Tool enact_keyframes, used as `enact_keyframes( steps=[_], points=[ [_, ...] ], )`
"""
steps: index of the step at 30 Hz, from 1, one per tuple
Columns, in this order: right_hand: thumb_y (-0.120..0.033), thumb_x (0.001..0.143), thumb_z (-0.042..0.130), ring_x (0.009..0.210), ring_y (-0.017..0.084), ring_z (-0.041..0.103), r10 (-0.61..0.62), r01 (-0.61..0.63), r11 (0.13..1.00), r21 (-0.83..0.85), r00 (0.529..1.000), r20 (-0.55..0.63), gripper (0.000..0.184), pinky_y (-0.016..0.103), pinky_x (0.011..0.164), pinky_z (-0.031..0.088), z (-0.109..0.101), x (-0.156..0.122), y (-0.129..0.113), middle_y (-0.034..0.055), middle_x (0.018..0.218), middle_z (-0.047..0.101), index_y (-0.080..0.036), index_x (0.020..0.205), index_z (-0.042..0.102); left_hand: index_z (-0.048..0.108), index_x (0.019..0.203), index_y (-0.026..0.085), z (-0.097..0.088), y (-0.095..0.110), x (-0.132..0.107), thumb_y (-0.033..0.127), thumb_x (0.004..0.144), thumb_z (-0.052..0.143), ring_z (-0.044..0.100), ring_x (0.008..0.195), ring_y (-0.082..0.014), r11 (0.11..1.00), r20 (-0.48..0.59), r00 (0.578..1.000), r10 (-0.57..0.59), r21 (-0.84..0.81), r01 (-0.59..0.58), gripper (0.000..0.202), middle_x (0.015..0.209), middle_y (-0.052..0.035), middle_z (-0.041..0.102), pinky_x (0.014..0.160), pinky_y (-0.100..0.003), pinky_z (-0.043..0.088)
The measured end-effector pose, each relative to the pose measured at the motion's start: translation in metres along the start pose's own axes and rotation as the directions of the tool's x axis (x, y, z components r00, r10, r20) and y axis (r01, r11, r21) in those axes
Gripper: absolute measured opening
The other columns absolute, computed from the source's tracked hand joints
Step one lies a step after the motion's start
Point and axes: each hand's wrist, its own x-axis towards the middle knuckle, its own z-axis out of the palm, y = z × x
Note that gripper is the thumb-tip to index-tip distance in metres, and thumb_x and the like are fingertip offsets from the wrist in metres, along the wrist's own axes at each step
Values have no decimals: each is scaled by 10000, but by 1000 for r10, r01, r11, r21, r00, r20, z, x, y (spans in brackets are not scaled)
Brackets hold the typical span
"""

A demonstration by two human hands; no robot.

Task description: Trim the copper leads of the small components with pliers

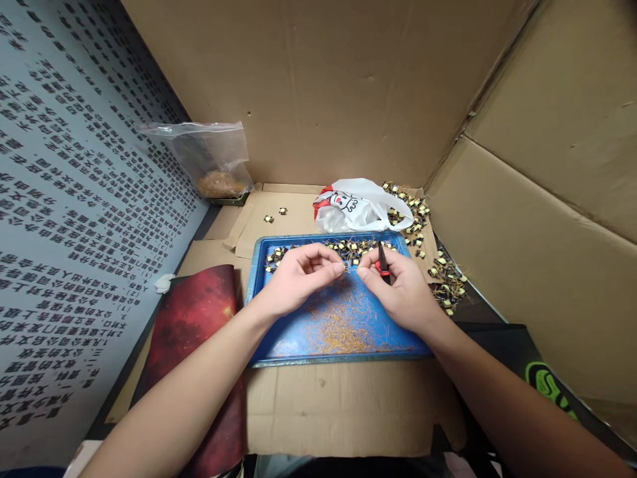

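Over the blue tray (283,358), both of my hands face each other with a narrow gap between their fingertips. My left hand (306,275) is closed in a pinch; a tiny yellowish bit of a coil component with wire leads shows at its fingertips, mostly hidden. My right hand (398,289) is closed around small red-handled cutters (383,264), their dark tip pointing up and away; its thumb and forefinger are pinched together. Behind my hands, along the tray's far side, lie several black-and-yellow coil components (353,251). Loose copper-coloured wire clippings (343,328) cover the tray's middle and front.
More components (448,282) are heaped right of the tray. A white plastic bag (355,206) sits behind it, and a clear zip bag (219,166) with copper-coloured wire stands back left. A red dark-patterned mat (194,318) lies left. Cardboard walls (348,86) enclose the back and right.
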Motion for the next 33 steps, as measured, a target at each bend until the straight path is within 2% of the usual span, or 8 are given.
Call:
enact_keyframes(
  steps=[3,6,10,14,22,25,29,33],
  points=[
    [-240,937,640,639,130,483,2,-3,1000,11,999,38,133,286,597,377,1,-1,-2,-24,729,543,-205,814,606,715,928,154,-1,-1,1,429,890,861,530,600,-84,1000,-43,999,-2,-3,2,314,761,4,675,597,-226,451],
    [-256,935,649,624,124,457,-8,7,998,58,1000,20,142,283,579,358,1,-1,-3,-29,723,528,-206,812,601,717,901,143,0,-2,1,407,877,876,549,643,-85,999,-53,998,28,22,-27,310,771,2,673,627,-219,458],
    [-320,932,685,590,119,428,60,-57,982,180,998,-7,166,283,550,342,-1,2,-2,-39,705,514,-206,841,604,722,894,138,3,1,1,404,881,873,572,676,-92,998,-58,997,55,46,-52,307,786,-7,687,645,-218,470],
    [-391,919,728,585,125,431,126,-157,947,279,984,124,217,287,551,350,-3,3,-1,-54,689,496,-198,962,638,728,916,138,4,3,0,397,886,875,566,642,-84,998,-73,995,69,17,-68,300,774,-3,691,631,-217,483],
    [-423,895,766,580,135,488,164,-155,962,224,986,-21,240,301,559,396,2,4,0,-31,662,562,-189,885,709,723,922,143,5,2,-1,403,824,931,645,660,-113,999,-79,996,29,-35,-32,347,757,-15,721,634,-233,538],
    [-400,880,772,597,139,504,136,-125,974,190,990,-44,223,297,563,407,2,3,-1,-7,692,598,-188,848,710,720,905,143,5,2,0,403,825,931,640,642,-108,999,-89,996,23,-39,-26,345,744,-13,722,627,-231,539],
    [-359,873,758,583,132,456,77,-69,984,166,996,-41,178,279,537,377,0,1,-5,-31,663,521,-201,836,685,717,877,141,5,2,0,387,819,937,623,635,-97,999,-96,995,36,-34,-40,335,754,-9,723,634,-228,535],
    [-385,872,768,577,127,426,122,-124,974,192,992,23,206,274,531,364,-1,2,-5,-43,667,493,-199,943,714,713,868,137,6,1,0,360,816,939,623,647,-90,997,-82,994,74,-24,-76,322,768,-13,732,639,-216,520]
  ],
)
